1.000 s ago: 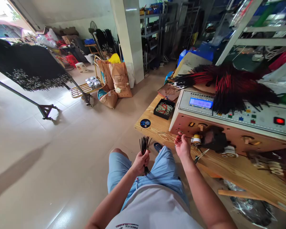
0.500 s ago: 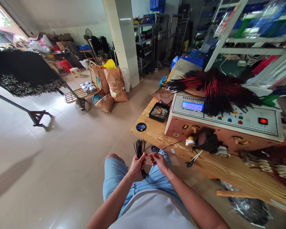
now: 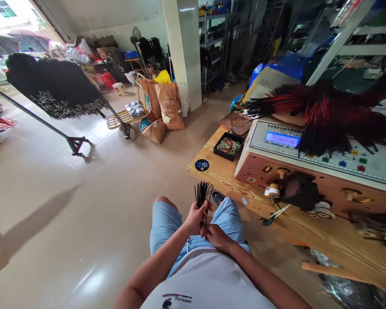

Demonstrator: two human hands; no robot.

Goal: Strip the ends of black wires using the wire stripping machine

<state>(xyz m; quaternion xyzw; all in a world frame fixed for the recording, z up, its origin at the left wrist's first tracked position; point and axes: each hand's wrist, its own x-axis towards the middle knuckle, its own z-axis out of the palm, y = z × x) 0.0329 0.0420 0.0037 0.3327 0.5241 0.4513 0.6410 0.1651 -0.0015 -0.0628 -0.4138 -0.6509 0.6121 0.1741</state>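
Observation:
Above my lap, my left hand [image 3: 195, 218] is closed round a bundle of thin black wires [image 3: 202, 192], whose ends fan out upward from the fist. My right hand [image 3: 216, 237] sits just below and to the right, with its fingers pinched together. One black wire stands slightly apart on the bundle's right side and runs down to those fingertips. The lower part of the bundle is largely hidden by my hands.
To the right, a wooden table [image 3: 218, 178] carries a test machine [image 3: 276, 159] with a heap of red and black wires [image 3: 321, 107] on top. A black box [image 3: 215, 148] of small rings sits near the corner. Sacks [image 3: 170, 105] and a wheeled rack [image 3: 73, 148] stand ahead-left.
My right hand has come down and in, below my left hand; the single wire it held out to the right now stands upright beside the bundle. The view has turned left.

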